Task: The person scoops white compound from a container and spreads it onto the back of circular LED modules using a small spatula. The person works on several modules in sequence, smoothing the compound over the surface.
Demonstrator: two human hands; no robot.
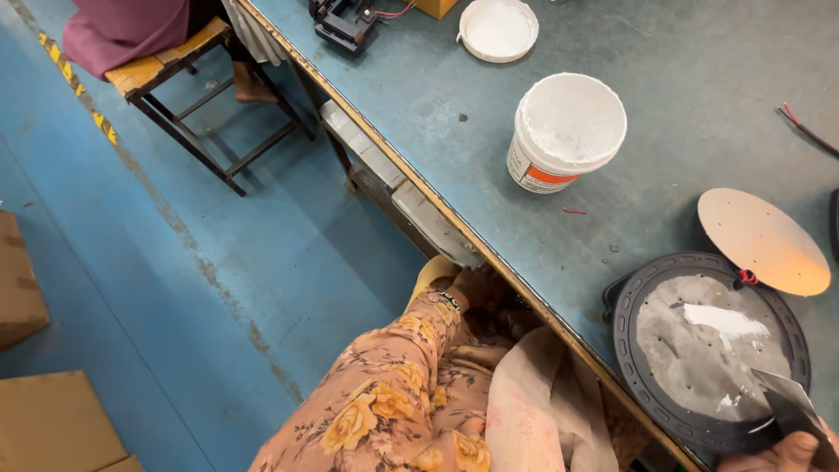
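Head view is showing the right hand [782, 453] gripping a metal scraper [786, 402] spreading white paste over the round black housing [629, 350] on the worktop [489, 166], while the left hand [476, 284], its grip unclear, is reaching under the edge; more paste probably needed.

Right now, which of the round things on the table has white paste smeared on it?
The grey disc inside the black ring housing, nearest the right hand with the scraper. The tan disc is bare.
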